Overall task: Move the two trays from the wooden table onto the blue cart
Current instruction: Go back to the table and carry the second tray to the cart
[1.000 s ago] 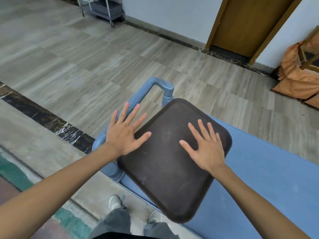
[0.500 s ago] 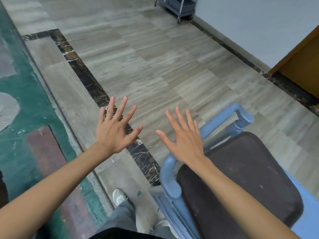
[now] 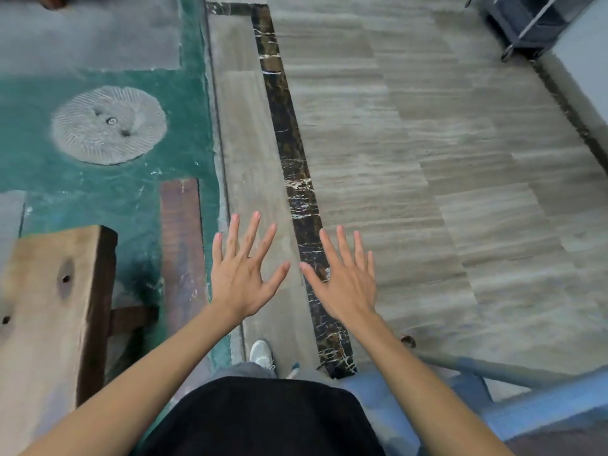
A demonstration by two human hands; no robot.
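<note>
Wooden table [image 3: 42, 324] low at the left edge, long axis running near to far, closer to the left hand [image 3: 241, 278] than to the right hand [image 3: 345, 284]; no tray visible on the part in view. Blue cart [image 3: 526, 403] at the near right, only its handle and frame showing clearly. Both hands spread wide and flat over bare floor, holding and touching nothing.
</note>
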